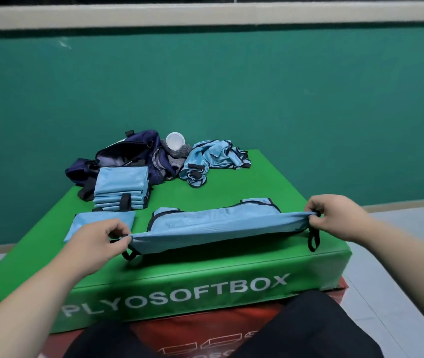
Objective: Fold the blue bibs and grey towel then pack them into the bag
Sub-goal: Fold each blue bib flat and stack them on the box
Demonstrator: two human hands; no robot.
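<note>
Left hand [102, 236] and right hand [335, 215] pinch near corners of the blue bib [218, 223], apparently mid-fold; next, that edge should go forward evenly.

Both the left hand [100, 240] and right hand [335, 215] are bare, as are the forearms [32, 306]; black clothing [309, 329] covers the legs at the frame's bottom.

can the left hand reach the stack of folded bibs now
Probably yes once it lets go: left hand pinches the spread bib, and nothing blocks the folded stack beyond.
</note>
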